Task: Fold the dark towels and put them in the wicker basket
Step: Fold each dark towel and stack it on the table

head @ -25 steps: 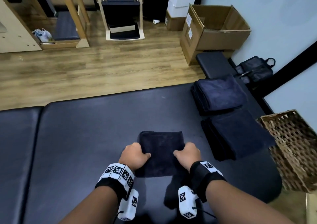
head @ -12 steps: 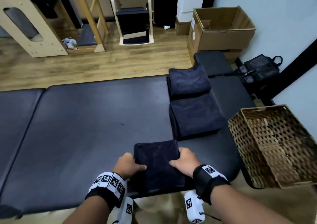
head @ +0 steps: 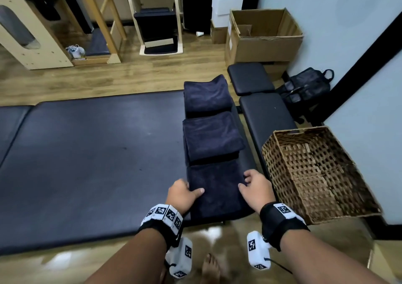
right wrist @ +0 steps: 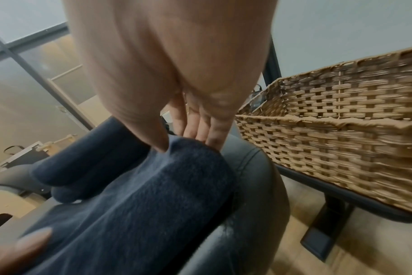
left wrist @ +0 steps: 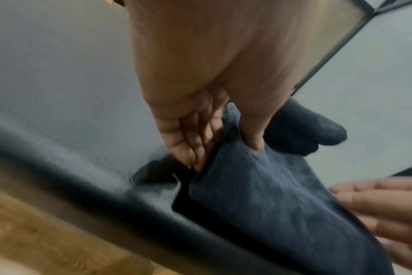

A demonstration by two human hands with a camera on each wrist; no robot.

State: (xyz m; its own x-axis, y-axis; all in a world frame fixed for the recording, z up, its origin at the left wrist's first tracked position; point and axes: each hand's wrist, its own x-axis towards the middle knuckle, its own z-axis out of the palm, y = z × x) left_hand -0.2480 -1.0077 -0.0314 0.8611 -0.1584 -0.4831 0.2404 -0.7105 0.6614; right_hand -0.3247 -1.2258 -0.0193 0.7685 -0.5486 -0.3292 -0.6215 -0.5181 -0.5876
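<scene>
Left hand: lower centre of frame; thumb on top of folded towel, fingers tucked at its left edge, grasping it.
Right hand: grasps the towel's right edge, thumb on top.
Folded towel: on padded table, near front right corner.
Towel stacks: middle stack, far stack, in line behind it.
Wicker basket: right of frame, on black bench, apart from the towel.

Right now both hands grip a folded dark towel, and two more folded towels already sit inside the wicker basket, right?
Not quite. The head view shows the wicker basket empty; the two folded towels lie on the padded table. Both hands, left and right, do grip the near towel.
</scene>
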